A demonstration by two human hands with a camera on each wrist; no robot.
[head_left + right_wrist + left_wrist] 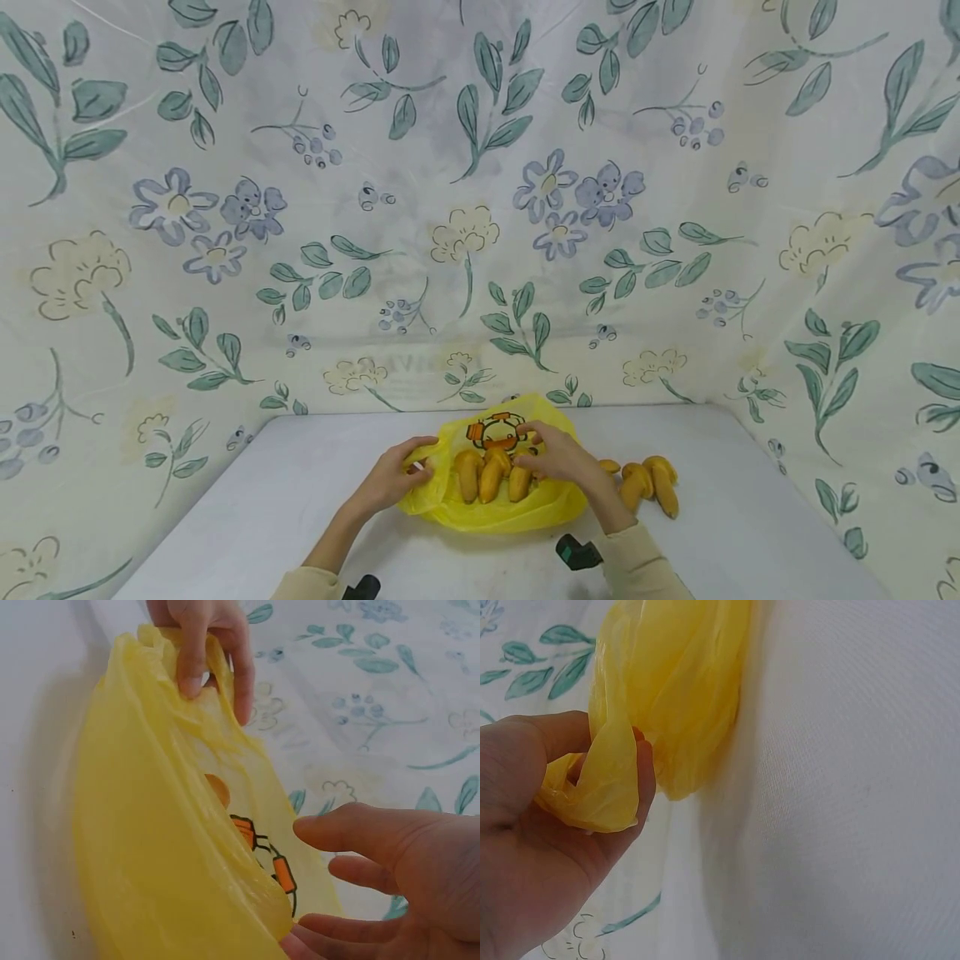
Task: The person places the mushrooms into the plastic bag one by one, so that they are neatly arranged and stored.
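Observation:
A yellow plastic bag [495,518] with a cartoon print lies on the table. Three yellow-brown, mushroom-shaped pieces [492,478] show side by side within its outline. At the bag's left end my left hand [390,478] grips the gathered plastic; the left wrist view has the bag's edge [609,776] looped between thumb and fingers. Over the right part of the bag is my right hand [564,454], overlapping the rightmost piece. In the right wrist view its fingers are spread and loosely bent beside the bag's mouth, lower fingertips [304,941] right at the plastic.
More of the mushroom-shaped pieces [663,490] lie on the white table [720,533] just right of the bag, partly behind my right forearm. A floral cloth [480,292] hangs behind the table's far edge. Dark wrist-camera mounts [577,552] sit near both wrists.

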